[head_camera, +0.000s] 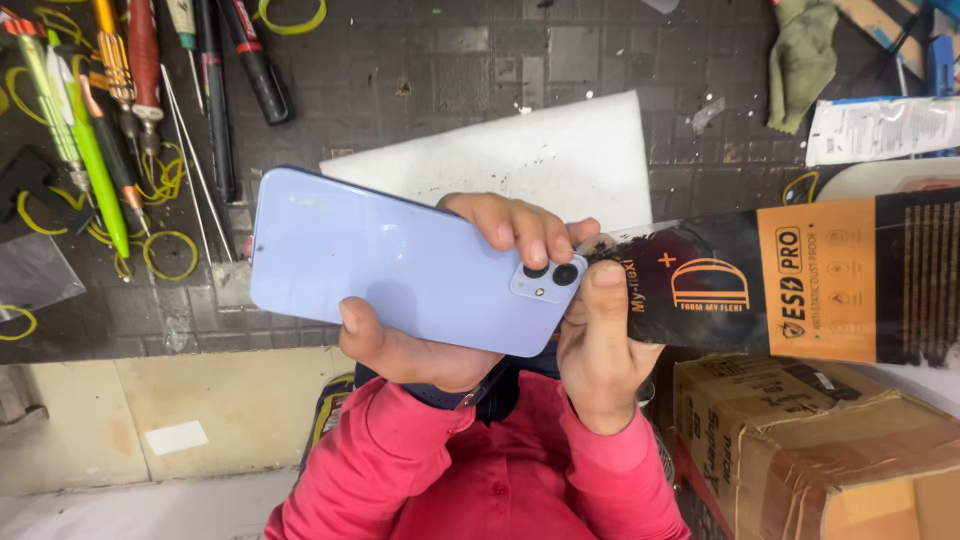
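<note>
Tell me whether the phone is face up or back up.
Back up. The phone shows its lilac rear panel and twin camera lenses; the left hand grips it, the right hand at its camera end.

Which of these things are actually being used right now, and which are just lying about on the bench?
In use:
- pale blue phone, back up, held in left hand
- right hand, thumb by the camera lenses

Lying about:
- screwdrivers
- yellow rubber bands
- white foam sheet
- black-and-orange packet
- cardboard box
- green cloth
</note>
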